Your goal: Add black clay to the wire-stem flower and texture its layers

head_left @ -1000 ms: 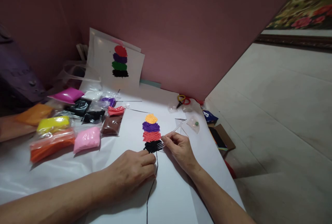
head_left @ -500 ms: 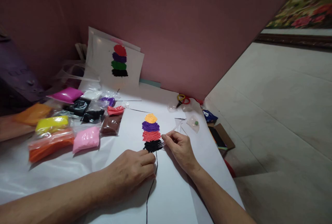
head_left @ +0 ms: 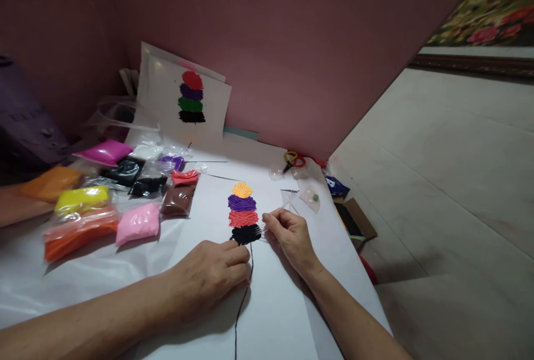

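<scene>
Black clay (head_left: 246, 233), the lowest band of a four-colour stack (orange, purple, red, black) on the white sheet (head_left: 271, 304), is being worked w/ a clear plastic fork (head_left: 275, 216). The fork is pinched betw. thumb and fingers of the right hand (head_left: 290, 235), tines at the band's 3 o'clock edge. The left hand (head_left: 212, 274) is laid flat-ish on the sheet at approx. 7 o'clock of the stack, fingers narrow and curled, tips pressed beside the black band; nothing is held in it. A thin black line (head_left: 244, 299) is drawn down the sheet from the band toward 6 o'clock.

Vs. 1 s ago: the right hand has been shifted slightly toward 3 o'clock and the fork handle is seen less; the tines have been drawn outward across the black edge. The left hand is unchanged. This is judged to be texture strokes being repeated on the last band, so the stack looks nearly done.

Clay packets (head_left: 137, 223) are spread at 9–10 o'clock; a finished sample sheet (head_left: 192, 98) is propped on the wall at 11 o'clock; scissors (head_left: 292, 159) lie at 1 o'clock.
</scene>
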The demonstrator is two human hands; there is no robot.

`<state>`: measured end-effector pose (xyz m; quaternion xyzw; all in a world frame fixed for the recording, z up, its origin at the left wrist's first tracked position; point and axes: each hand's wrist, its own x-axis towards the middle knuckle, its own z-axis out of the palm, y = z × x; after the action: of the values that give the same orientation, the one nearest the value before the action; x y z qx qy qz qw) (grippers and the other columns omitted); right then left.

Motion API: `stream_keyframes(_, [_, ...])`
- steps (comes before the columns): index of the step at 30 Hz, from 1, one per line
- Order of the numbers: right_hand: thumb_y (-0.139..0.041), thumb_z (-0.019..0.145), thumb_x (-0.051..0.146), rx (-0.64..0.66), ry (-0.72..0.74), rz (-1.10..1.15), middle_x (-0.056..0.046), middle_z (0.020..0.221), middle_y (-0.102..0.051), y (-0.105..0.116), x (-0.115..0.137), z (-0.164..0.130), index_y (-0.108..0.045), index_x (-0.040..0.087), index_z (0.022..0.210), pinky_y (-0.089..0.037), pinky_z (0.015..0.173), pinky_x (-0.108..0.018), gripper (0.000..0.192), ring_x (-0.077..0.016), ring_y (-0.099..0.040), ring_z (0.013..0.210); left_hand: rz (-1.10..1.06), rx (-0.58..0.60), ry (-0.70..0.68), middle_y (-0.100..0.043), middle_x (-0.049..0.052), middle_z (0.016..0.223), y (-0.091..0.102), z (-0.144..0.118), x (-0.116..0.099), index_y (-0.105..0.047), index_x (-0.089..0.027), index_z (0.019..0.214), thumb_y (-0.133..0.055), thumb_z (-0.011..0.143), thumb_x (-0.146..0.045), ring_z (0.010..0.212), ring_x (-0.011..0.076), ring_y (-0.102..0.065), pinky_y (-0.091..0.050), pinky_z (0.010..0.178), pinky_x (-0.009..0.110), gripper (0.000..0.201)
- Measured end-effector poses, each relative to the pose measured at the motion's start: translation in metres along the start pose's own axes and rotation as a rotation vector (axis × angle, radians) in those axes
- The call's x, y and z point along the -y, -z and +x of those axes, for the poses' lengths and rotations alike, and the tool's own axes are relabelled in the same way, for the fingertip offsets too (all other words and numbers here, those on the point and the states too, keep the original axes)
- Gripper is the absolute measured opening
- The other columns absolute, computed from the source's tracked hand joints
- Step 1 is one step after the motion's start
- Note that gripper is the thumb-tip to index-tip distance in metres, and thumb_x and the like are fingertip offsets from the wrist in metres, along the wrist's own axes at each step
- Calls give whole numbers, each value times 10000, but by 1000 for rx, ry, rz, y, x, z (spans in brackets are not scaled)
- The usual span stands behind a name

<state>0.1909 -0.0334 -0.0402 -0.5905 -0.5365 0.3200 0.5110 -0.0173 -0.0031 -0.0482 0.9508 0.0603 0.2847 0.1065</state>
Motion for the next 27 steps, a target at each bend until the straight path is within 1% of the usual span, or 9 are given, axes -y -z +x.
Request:
stream_keyframes(5, [-658, 848, 421, 14, 13, -26, 21, 590, -541, -1, 4, 0, -616, 171, 634, -374, 537, -250, 332, -119, -451, 551, 20, -22, -11, -571, 13, 729, 1, 1, -1, -543, -185, 717, -414, 951, -88, 586, 155, -466, -348, 468, 286, 284])
stream_keyframes(9, [-651, 852, 418, 19, 19, -64, 16, 598, -548, -2, 7, 0, -622, 169, 643, -380, 548, -251, 326, -125, -463, 565, 1, -9, 2, -562, 9, 733, 1, 1, -1, -538, -184, 732, -424, 946, -84, 594, 152, -463, -359, 485, 275, 261])
stream_keyframes(19, [-625, 865, 407, -4, -13, -137, 35, 574, -484, -1, 9, -1, -546, 179, 604, -349, 557, -255, 356, -117, -416, 564, -3, -11, -5, -559, 10, 729, 0, 1, -1, -528, -187, 731, -392, 964, -85, 596, 158, -459, -336, 496, 290, 288])
stream_keyframes(23, [-615, 872, 408, -12, -21, -157, 38, 568, -480, 0, 9, -1, -527, 182, 596, -343, 557, -256, 368, -115, -412, 559, 0, -6, 2, -564, 13, 741, -1, 0, -1, -526, -188, 739, -398, 968, -101, 602, 163, -461, -316, 484, 299, 277])
stream_keyframes(27, [-613, 874, 406, -26, -26, -169, 39, 551, -483, 0, 8, -1, -528, 181, 589, -341, 546, -253, 373, -111, -412, 545, -10, -3, -3, -563, 14, 737, 1, 0, -2, -528, -186, 739, -384, 966, -88, 599, 162, -460, -336, 494, 294, 286])
